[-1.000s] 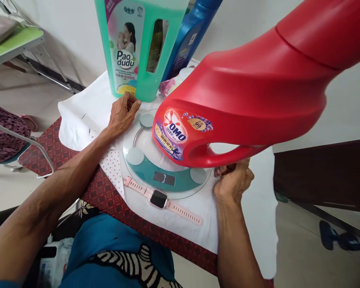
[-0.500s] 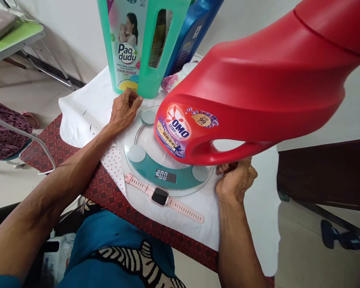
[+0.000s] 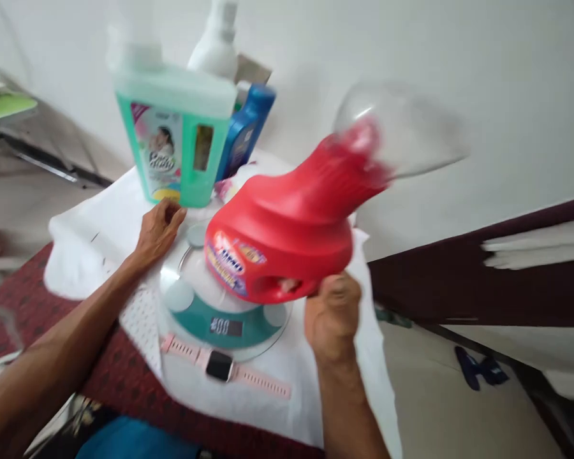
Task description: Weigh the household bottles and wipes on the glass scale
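Note:
My right hand (image 3: 332, 312) is closed round the handle of a red OMO laundry detergent bottle (image 3: 277, 229); fingers show through the handle opening. The bottle is tilted, its clear, blurred cap (image 3: 406, 131) pointing up and right. Its base hangs over a round glass scale (image 3: 186, 319) with a teal band, whose display seems to read zero. My left hand (image 3: 160, 229) rests with curled fingers by the base of a green Paodudu bottle (image 3: 203, 182), nothing visible in it. A pink-strapped smartwatch (image 3: 219, 366) lies flat along the scale's near edge.
A blue bottle (image 3: 249, 124) and a white bottle (image 3: 215, 51) stand behind the green one, near the wall (image 3: 316, 57). White cloth (image 3: 83, 248) covers part of the dark red patterned tabletop (image 3: 105, 370). Slippers (image 3: 481, 368) lie on the floor at right.
The red bottle now looks smaller and farther off, with its cap in view, and my right hand has come up onto its handle. The camera view has shifted up and right.

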`<action>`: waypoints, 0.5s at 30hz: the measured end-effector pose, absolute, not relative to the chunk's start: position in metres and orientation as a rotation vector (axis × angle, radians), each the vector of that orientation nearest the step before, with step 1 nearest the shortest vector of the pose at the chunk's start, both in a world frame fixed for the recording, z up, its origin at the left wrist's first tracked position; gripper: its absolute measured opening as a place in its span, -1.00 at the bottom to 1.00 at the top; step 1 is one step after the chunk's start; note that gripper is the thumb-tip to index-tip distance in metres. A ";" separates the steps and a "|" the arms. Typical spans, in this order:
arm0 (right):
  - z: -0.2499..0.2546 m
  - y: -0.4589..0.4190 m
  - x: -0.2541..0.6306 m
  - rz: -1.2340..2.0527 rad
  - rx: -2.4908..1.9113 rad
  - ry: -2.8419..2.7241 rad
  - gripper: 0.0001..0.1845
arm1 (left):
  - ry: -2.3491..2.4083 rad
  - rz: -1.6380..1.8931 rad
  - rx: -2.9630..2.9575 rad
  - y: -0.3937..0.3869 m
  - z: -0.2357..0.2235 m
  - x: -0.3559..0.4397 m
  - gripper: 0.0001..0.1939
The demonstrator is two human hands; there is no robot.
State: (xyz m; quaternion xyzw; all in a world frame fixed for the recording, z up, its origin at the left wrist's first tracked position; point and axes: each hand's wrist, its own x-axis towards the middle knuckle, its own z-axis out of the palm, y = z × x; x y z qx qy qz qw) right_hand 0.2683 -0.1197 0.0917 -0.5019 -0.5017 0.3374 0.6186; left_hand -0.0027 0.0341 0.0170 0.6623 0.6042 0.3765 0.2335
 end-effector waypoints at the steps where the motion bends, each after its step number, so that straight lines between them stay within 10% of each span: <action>1: 0.094 -0.119 0.265 0.834 -1.146 -1.109 -0.39 | 1.666 1.020 1.796 0.032 0.021 -0.003 -0.63; 15: 0.140 -0.067 0.299 0.844 -1.128 -0.788 -0.21 | 1.721 0.969 1.691 0.030 0.033 0.003 -0.50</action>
